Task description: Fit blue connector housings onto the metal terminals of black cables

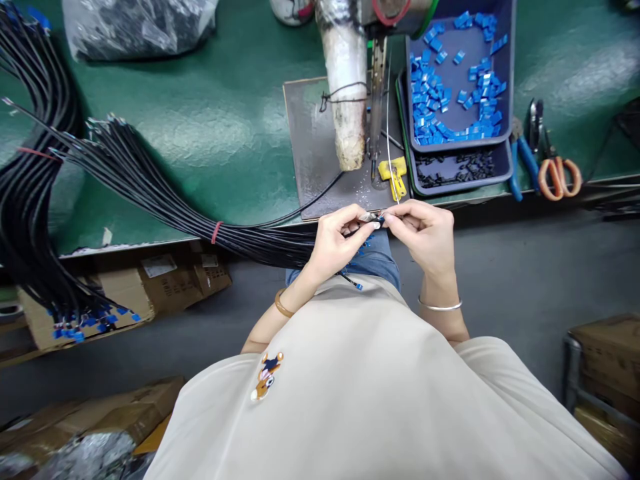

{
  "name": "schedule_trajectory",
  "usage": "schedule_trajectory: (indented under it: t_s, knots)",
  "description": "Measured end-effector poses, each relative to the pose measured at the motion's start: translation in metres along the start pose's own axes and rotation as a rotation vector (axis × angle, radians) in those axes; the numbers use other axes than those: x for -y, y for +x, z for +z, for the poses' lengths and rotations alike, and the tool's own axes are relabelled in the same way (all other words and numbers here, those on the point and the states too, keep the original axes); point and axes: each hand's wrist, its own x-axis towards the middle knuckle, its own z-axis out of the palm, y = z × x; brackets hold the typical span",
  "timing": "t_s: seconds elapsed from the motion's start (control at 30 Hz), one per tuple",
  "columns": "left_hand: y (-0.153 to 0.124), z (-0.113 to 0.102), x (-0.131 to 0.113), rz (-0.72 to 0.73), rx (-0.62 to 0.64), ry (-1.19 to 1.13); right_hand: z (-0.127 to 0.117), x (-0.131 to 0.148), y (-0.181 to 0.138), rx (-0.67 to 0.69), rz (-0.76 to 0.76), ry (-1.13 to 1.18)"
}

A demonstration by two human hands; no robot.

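My left hand (337, 240), in a pinch, holds the end of a black cable in front of the table edge. My right hand (423, 230) pinches at the same cable end, where a small blue connector (381, 219) shows between the fingertips. The fingers hide most of that piece. Under my left hand runs a bundle of black cables (260, 241), tied with a red band (217, 232). One cable end with a blue connector (359, 287) hangs over my lap. A thin whitish wire (389, 127) comes down to my right fingers past a yellow clip (394, 177).
A white-wrapped tube (347, 113) and an upright metal rod (376, 113) stand over a grey plate (310, 147). Blue connectors fill an upper tray (511, 80); black pieces lie in a lower tray (460, 189). Pliers (525, 160) and orange-handled scissors (559, 177) lie right. More cables (30, 187) hang left.
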Motion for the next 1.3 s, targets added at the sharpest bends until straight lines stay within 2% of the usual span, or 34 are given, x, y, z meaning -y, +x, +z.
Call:
schedule_trajectory:
  t_s: [0.13, 0.27, 0.43, 0.57, 0.63, 0.73, 0.83, 0.9, 1.0, 1.1, 1.3]
  knots:
    - [0.0, 0.0, 0.001, 0.073, 0.002, 0.046, -0.005, 0.0, 0.001, 0.026, -0.007, -0.048]
    - [0.0, -0.001, 0.0, 0.221, 0.007, 0.199, -0.01, -0.001, 0.003, 0.073, 0.003, -0.069]
    - [0.0, 0.0, 0.001, 0.364, 0.032, 0.413, -0.016, -0.004, 0.003, 0.135, 0.089, -0.029]
    - [-0.002, 0.005, 0.004, 0.402, -0.014, 0.443, -0.015, 0.0, 0.004, 0.13, 0.175, 0.05]
    - [-0.005, 0.008, 0.003, 0.348, -0.058, 0.364, -0.011, 0.003, 0.005, 0.104, 0.202, 0.101]
    - [-0.007, 0.007, -0.002, 0.097, -0.053, 0.09, -0.002, 0.007, 0.003, 0.038, 0.134, 0.092]
    - [-0.005, -0.001, -0.008, -0.199, 0.076, -0.314, 0.008, 0.008, -0.001, -0.055, -0.063, -0.057]
    - [-0.004, -0.009, -0.011, -0.3, 0.164, -0.513, 0.014, 0.006, -0.003, -0.085, -0.13, -0.089]
    - [-0.004, -0.017, -0.015, -0.334, 0.203, -0.615, 0.018, 0.002, -0.003, -0.053, -0.041, 0.077]
    - [-0.005, -0.017, -0.015, -0.33, 0.151, -0.588, 0.017, -0.001, 0.0, -0.057, 0.047, 0.199]
    - [-0.006, -0.002, -0.01, -0.277, 0.065, -0.457, 0.004, 0.006, 0.0, 0.042, 0.055, 0.007]
